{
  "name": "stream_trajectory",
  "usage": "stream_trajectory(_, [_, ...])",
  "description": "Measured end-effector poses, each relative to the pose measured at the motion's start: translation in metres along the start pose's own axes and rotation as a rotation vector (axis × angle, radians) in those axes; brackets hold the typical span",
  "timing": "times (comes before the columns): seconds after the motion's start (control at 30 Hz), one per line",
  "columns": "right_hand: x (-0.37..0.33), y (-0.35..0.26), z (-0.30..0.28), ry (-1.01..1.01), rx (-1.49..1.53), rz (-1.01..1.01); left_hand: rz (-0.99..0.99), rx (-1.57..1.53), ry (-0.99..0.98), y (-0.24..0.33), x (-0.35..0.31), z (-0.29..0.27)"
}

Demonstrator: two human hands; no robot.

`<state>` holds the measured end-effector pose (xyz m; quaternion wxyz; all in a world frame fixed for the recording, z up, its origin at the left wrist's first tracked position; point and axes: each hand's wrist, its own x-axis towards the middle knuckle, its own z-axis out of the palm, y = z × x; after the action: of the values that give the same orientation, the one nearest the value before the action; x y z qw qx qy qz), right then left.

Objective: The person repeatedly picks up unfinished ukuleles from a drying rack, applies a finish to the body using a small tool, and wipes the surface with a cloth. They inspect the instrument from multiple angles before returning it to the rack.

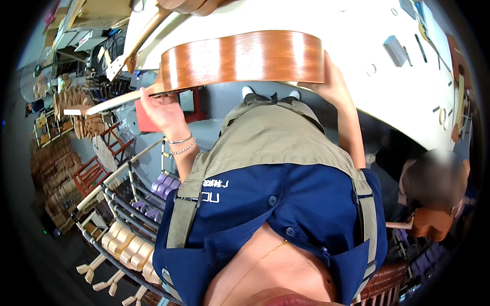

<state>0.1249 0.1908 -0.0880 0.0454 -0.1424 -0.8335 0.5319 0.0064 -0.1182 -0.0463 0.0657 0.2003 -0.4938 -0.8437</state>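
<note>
A glossy reddish-brown wooden guitar is held on its side edge-on in front of me, its curved side facing me and its pale neck and headstock pointing left. My left hand is closed at the neck near the body, thumb up along it and fingers partly hidden. My right hand grips the rounded tail end of the body, with its fingers out of sight behind and under it. No strings can be made out. The guitar is over the near edge of the white worktable.
Another brown instrument with a neck lies on the table at the top. A grey block and tape rings are at the right. Racks of instrument bodies stand at lower left. A co-worker with a brown instrument is close at right.
</note>
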Motion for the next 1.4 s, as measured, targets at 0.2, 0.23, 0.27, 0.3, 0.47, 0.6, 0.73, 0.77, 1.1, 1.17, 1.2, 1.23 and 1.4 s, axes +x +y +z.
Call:
stream_trajectory(0.2, [-0.004,-0.019,0.002,0.027,-0.239,-0.07,-0.129,-0.035,0.095,-0.026,0.031,-0.042])
stream_trajectory(0.23, [-0.005,-0.027,0.002,0.043,-0.261,-0.114,-0.149,-0.014,0.091,-0.029,0.032,-0.042])
stream_trajectory(0.27, [-0.005,-0.032,0.002,0.038,-0.323,-0.152,-0.198,-0.017,0.128,-0.034,0.03,-0.043])
stream_trajectory(0.3, [-0.006,-0.041,0.001,0.044,-0.347,-0.223,-0.246,-0.02,0.167,-0.038,0.027,-0.044])
stream_trajectory(0.47, [-0.004,-0.059,0.004,0.014,-0.126,-0.443,0.048,0.492,-0.386,-0.095,0.049,-0.1])
stream_trajectory(0.6, [0.005,-0.052,0.019,-0.082,0.13,-0.525,-0.231,0.276,-0.296,-0.119,0.033,-0.105])
stream_trajectory(0.73, [0.002,-0.062,0.02,-0.082,0.137,-0.603,-0.268,0.28,-0.283,-0.126,0.02,-0.111])
stream_trajectory(0.77, [0.002,-0.061,0.02,-0.079,0.133,-0.617,-0.271,0.282,-0.282,-0.128,0.02,-0.111])
stream_trajectory(1.1, [-0.001,-0.062,0.027,-0.004,0.108,-0.724,-0.261,0.289,-0.288,-0.12,0.034,-0.112])
stream_trajectory(1.17, [-0.001,-0.06,0.026,0.083,-0.097,-0.699,-0.256,0.278,-0.286,-0.115,0.039,-0.112])
stream_trajectory(1.2, [0.001,-0.057,0.023,0.134,-0.15,-0.668,-0.248,0.267,-0.286,-0.111,0.04,-0.112])
stream_trajectory(1.23, [0.003,-0.053,0.02,0.186,-0.202,-0.635,-0.231,0.255,-0.277,-0.107,0.044,-0.111])
stream_trajectory(1.4, [0.017,-0.008,0.01,0.034,0.044,-0.45,-0.143,0.177,-0.262,-0.087,0.06,-0.104])
